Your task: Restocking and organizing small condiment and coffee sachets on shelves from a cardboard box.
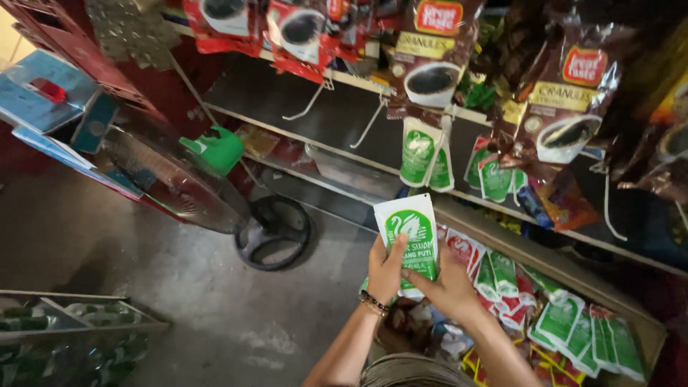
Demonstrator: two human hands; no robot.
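I hold a small green-and-white sachet (408, 231) upright in front of me with both hands. My left hand (385, 272), with a beaded bracelet at the wrist, grips its left edge. My right hand (448, 287) holds its lower right part, the fingers pointing left across the bottom. Below the hands lies a heap of like green-and-white and red sachets (545, 308) on a low shelf. More green sachets (423, 154) hang in strips from the shelf above.
Brown coffee packets (433, 50) and red packets (297, 29) hang along the top. Wire hooks (308, 107) stick out from the dark shelf. A standing fan with a green motor (215, 150) and round black base (276, 233) stands on the concrete floor. Glass case (72, 322) bottom left.
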